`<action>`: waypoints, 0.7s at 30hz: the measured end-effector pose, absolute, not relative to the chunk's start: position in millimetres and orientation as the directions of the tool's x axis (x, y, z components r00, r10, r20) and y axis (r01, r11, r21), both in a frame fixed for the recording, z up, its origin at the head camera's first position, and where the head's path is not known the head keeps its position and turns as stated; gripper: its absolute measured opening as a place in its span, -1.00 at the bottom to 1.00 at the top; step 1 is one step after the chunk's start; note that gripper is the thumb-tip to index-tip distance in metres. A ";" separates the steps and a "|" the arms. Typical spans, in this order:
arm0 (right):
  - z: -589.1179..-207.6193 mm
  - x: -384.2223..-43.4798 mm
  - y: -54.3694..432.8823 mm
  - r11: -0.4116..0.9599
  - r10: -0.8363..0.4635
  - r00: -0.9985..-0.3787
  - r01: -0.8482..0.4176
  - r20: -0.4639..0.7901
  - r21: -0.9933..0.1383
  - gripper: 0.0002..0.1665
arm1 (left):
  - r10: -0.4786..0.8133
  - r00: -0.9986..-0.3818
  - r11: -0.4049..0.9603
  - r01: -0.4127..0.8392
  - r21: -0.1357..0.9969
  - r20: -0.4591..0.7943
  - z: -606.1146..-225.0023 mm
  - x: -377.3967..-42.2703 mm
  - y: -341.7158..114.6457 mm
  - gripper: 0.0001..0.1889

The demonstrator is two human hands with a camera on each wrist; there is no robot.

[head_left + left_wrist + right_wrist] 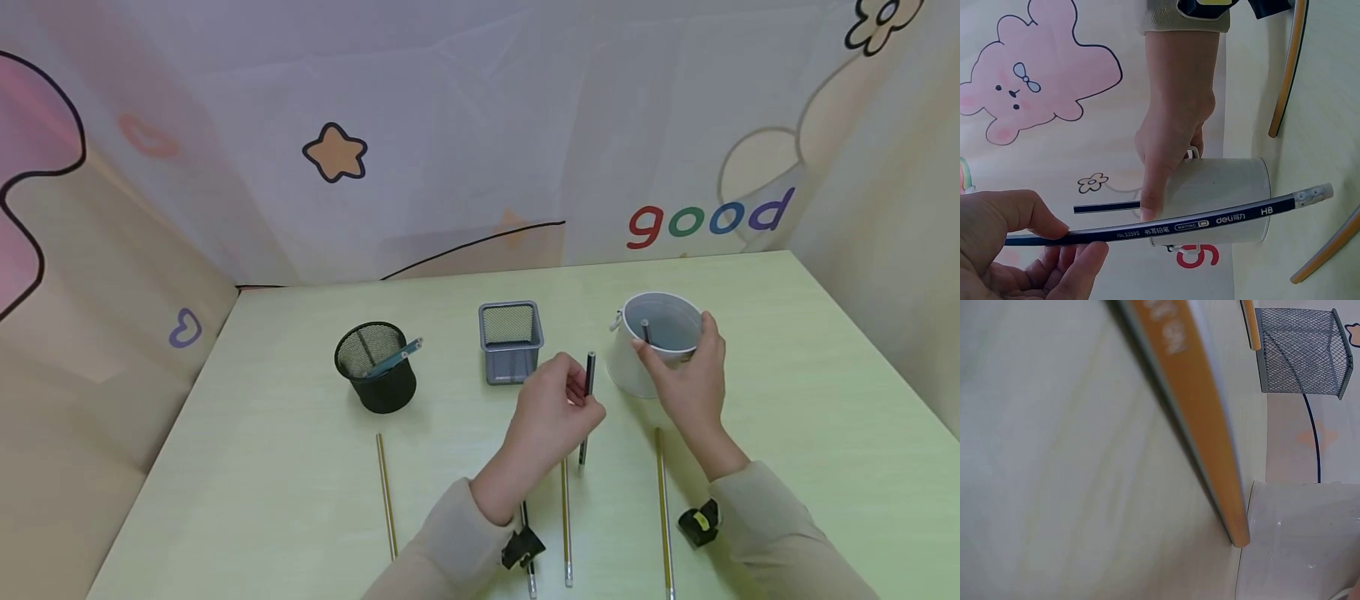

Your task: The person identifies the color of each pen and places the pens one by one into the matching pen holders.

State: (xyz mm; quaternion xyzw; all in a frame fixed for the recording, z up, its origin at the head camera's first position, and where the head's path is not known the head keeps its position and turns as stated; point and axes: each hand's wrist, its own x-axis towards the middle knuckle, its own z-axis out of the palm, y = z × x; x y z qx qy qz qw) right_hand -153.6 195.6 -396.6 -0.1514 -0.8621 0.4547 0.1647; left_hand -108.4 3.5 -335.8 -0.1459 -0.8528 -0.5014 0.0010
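Note:
My left hand (558, 404) pinches a dark striped pencil (590, 371) between thumb and fingers. In the left wrist view that pencil (1229, 219) shows printed lettering and a white eraser end. The pencil is to the left of a white bucket (630, 371), apart from it in the head view. With thumb and fingers spread across its near rim, my right hand (690, 387) holds the bucket. Another dark pencil (646, 331) stands inside it, close to the right thumb. The right wrist view shows the bucket's side (1304, 550) but hardly any of the hand.
A black mesh cup (386, 392) holds blue-green pencils (393, 358). Between it and the bucket stands a grey square mesh basket (510, 362). Gold pencils (386, 500) lie spaced across the near table, one (663, 508) before the bucket. A dark pencil (524, 515) lies under the left wrist.

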 end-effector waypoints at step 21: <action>-399.4 -155.1 196.0 0.543 0.407 -0.902 0.112 0.145 -0.832 0.14 | 0.083 -0.901 0.347 0.426 0.835 0.425 -332.9 -103.2 1.0 -0.84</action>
